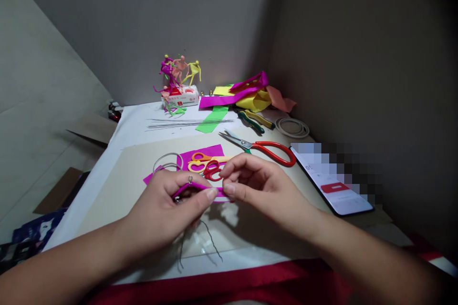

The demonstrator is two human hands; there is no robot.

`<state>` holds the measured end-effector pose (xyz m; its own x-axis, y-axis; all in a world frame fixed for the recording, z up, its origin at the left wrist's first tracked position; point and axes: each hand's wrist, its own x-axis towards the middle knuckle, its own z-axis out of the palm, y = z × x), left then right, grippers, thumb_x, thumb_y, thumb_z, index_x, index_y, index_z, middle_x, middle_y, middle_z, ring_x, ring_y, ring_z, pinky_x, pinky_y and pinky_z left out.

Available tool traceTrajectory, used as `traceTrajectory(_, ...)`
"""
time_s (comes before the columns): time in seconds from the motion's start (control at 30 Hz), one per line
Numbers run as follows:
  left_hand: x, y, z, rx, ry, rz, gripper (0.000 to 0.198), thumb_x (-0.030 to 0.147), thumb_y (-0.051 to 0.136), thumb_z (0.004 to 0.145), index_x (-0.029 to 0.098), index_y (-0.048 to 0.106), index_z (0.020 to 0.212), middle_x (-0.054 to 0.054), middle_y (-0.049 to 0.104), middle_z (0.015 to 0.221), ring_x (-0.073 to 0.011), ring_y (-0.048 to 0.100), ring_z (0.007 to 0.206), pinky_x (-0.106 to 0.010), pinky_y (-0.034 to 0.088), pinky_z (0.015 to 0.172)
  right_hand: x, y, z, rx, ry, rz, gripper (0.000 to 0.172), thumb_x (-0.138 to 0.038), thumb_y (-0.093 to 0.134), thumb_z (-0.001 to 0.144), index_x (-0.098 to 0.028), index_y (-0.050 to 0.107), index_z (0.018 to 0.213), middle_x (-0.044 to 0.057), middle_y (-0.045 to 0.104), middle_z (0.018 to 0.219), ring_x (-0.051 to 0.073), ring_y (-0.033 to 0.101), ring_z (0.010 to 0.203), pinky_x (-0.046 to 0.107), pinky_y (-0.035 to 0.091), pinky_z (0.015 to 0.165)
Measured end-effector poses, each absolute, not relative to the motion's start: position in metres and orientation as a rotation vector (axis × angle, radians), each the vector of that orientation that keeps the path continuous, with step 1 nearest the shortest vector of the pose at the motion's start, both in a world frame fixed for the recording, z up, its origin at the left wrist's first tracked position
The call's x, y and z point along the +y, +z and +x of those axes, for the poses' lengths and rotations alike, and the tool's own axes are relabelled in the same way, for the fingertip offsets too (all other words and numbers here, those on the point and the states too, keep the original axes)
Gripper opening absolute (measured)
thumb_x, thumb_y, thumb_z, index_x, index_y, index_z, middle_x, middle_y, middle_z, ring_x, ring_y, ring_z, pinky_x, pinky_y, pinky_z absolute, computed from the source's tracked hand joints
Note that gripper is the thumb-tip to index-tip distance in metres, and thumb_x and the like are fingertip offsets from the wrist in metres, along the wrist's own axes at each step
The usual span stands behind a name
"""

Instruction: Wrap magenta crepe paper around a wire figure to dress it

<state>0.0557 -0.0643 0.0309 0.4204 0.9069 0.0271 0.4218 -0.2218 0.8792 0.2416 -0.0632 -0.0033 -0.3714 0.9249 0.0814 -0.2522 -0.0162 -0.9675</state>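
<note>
My left hand [168,202] is closed around a thin wire form, pinching a purple crepe paper strip [221,192] between thumb and forefinger. Two dark wire ends [212,237] dangle below this hand, and a small wire loop [190,179] sticks up above the fingers. At the strip's right end, the thumb and fingertips of my right hand [255,182] grip the paper. Just behind the hands lie small red-handled scissors [213,170], orange-and-yellow scissors [200,158] and a purple paper sheet [184,156]. My left palm hides most of the wire form.
Large red-handled scissors [275,151] and a phone [331,181] lie to the right. Farther back are pliers [255,120], a white coil [292,127], straight wires [179,125], coloured paper strips [236,97], and small wrapped figures [193,72] on a tissue pack [186,97].
</note>
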Motion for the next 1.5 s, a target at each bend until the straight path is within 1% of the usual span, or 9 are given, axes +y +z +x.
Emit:
traceTrajectory(0.17,-0.057,0.028,0.049,1.006,0.581,1.545,0.029,0.029,0.049,0.089,0.017,0.064,0.067,0.001,0.057,0.046,-0.0119,0.053,0.051,-0.024,0.046,0.059,-0.057,-0.011,0.242,-1.119,1.886,-0.738,0.016,-0.020,0.069,0.077,-0.017,0.058,0.088,-0.005,0.054,0.062,0.006,0.049,0.055,0.017,0.040,0.055)
traceTrajectory(0.37,-0.053,0.028,0.047,1.006,0.501,1.457,0.038,0.034,0.048,0.091,0.016,0.058,0.058,0.000,0.055,0.048,-0.0109,0.048,0.050,-0.023,0.041,0.055,-0.057,-0.009,0.245,-1.083,1.968,-0.707,0.018,-0.025,0.066,0.079,-0.017,0.054,0.090,-0.004,0.055,0.065,0.006,0.049,0.056,0.018,0.041,0.055)
traceTrajectory(0.47,-0.053,0.028,0.047,1.028,0.551,1.392,0.037,0.037,0.049,0.090,0.017,0.057,0.059,0.001,0.053,0.046,-0.0102,0.044,0.047,-0.023,0.038,0.051,-0.062,-0.004,0.247,-1.351,1.734,-0.684,0.027,-0.020,0.066,0.076,-0.019,0.053,0.099,0.001,0.060,0.086,0.011,0.057,0.076,0.023,0.047,0.070)
traceTrajectory(0.57,-0.054,0.027,0.047,1.025,0.588,1.333,0.032,0.036,0.051,0.088,0.017,0.057,0.063,0.003,0.052,0.045,-0.0093,0.041,0.044,-0.022,0.034,0.049,-0.067,-0.005,0.246,-1.721,1.220,-0.726,0.039,-0.008,0.063,0.074,-0.021,0.051,0.108,0.006,0.059,0.108,0.016,0.056,0.101,0.030,0.047,0.088)
traceTrajectory(0.7,-0.055,0.022,0.047,1.005,0.592,1.336,0.036,0.035,0.050,0.089,0.016,0.055,0.059,0.002,0.052,0.046,-0.0098,0.043,0.048,-0.023,0.036,0.054,-0.068,-0.017,0.243,-1.976,0.545,-0.671,0.038,-0.005,0.053,0.078,-0.020,0.049,0.113,0.007,0.063,0.101,0.019,0.058,0.092,0.035,0.048,0.084)
traceTrajectory(0.9,-0.056,0.023,0.052,0.987,0.610,1.411,0.031,0.031,0.048,0.091,0.016,0.058,0.065,0.002,0.055,0.048,-0.0093,0.045,0.050,-0.023,0.039,0.057,-0.065,-0.023,0.241,-1.966,0.305,-0.681,0.021,-0.007,0.057,0.081,-0.017,0.057,0.100,0.009,0.064,0.092,0.019,0.057,0.086,0.034,0.048,0.078)
traceTrajectory(1.13,-0.064,0.021,0.055,1.028,0.655,1.553,0.023,0.028,0.049,0.088,0.017,0.063,0.074,0.003,0.053,0.048,-0.0098,0.048,0.050,-0.021,0.041,0.053,-0.068,-0.012,0.240,-1.816,0.608,-0.770,0.006,-0.010,0.057,0.084,-0.016,0.059,0.083,0.004,0.062,0.077,0.015,0.056,0.077,0.029,0.047,0.073)
traceTrajectory(1.3,-0.068,0.018,0.058,1.193,0.710,1.838,0.014,0.025,0.056,0.077,0.016,0.067,0.077,0.002,0.057,0.054,-0.0100,0.047,0.046,-0.020,0.035,0.042,-0.069,-0.007,0.239,-1.726,0.863,-0.860,0.007,-0.015,0.059,0.082,-0.016,0.058,0.075,0.001,0.060,0.073,0.012,0.056,0.072,0.025,0.045,0.070)
traceTrajectory(1.5,-0.069,0.020,0.060,1.232,0.727,2.144,0.015,0.018,0.055,0.079,0.015,0.069,0.081,-0.001,0.067,0.058,-0.0124,0.059,0.050,-0.019,0.041,0.043,-0.067,-0.003,0.239,-1.588,1.226,-0.967,0.007,-0.019,0.061,0.082,-0.016,0.059,0.075,-0.002,0.059,0.073,0.010,0.053,0.070,0.021,0.043,0.067)
